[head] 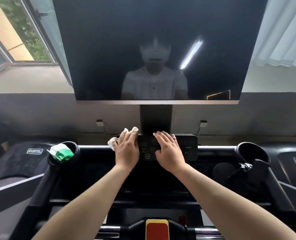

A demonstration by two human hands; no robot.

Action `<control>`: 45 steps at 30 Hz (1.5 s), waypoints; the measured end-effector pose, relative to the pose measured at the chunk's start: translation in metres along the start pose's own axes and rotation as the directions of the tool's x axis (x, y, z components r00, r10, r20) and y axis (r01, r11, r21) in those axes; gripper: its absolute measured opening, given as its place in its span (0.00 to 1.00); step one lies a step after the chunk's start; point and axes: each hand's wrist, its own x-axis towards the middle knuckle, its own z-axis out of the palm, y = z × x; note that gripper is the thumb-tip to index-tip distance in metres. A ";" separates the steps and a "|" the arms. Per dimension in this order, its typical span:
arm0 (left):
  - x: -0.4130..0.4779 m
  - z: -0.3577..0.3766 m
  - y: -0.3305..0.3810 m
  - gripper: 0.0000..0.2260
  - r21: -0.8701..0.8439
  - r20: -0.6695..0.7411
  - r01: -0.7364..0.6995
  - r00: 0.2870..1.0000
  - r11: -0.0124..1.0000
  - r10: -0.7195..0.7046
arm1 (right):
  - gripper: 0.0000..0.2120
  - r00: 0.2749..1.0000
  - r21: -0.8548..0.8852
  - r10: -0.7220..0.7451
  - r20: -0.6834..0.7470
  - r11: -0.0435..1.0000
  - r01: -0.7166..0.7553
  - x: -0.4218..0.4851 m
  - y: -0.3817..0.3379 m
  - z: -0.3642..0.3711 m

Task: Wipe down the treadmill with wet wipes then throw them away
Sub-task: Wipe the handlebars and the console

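Observation:
I stand at a black treadmill with a small control panel [188, 149] under a large dark screen [109, 49]. My left hand [126, 150] presses a crumpled white wet wipe [111, 142] flat on the panel's left end; bits of the wipe stick out past the fingertips and beside the thumb. My right hand [169, 150] rests flat on the middle of the panel, fingers straight, holding nothing. A green and white wipes pack [61, 152] stands in the left cup holder [75, 148].
The right cup holder [253, 151] is open, with a black clip and cord beside it. A red and yellow stop button [157, 228] sits at the bottom centre. Neighbouring treadmills flank both sides. An open window is at upper left, curtains at upper right.

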 end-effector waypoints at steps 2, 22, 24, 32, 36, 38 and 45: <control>-0.008 0.001 0.005 0.19 -0.050 -0.018 -0.093 0.996 0.994 0.092 | 0.34 1.000 -0.007 -0.012 0.011 1.000 0.012 -0.001 0.001 -0.001; -0.033 -0.038 0.034 0.18 -0.644 0.294 0.331 0.939 0.690 -0.177 | 0.10 0.883 0.818 0.458 0.105 0.465 -0.338 -0.020 -0.034 -0.020; -0.038 -0.041 0.021 0.12 -0.588 0.278 0.332 0.939 0.738 -0.201 | 0.10 0.866 0.861 0.463 0.192 0.344 -0.375 -0.022 -0.036 -0.023; -0.053 -0.052 0.010 0.09 -0.631 0.283 0.394 0.919 0.668 -0.274 | 0.12 0.878 0.805 0.311 0.364 0.370 -0.464 -0.029 -0.048 -0.015; -0.053 -0.054 0.013 0.10 -0.661 0.269 0.399 0.917 0.635 -0.296 | 0.11 0.908 0.809 0.285 0.308 0.424 -0.407 -0.033 -0.051 -0.012; -0.052 -0.056 0.013 0.11 -0.677 0.242 0.383 0.922 0.628 -0.301 | 0.13 0.925 0.788 0.276 0.262 0.493 -0.370 -0.036 -0.052 -0.015; -0.053 -0.070 0.019 0.16 -0.713 0.298 0.353 0.934 0.606 -0.194 | 0.13 0.910 0.830 0.119 0.398 0.376 -0.412 -0.046 -0.050 -0.020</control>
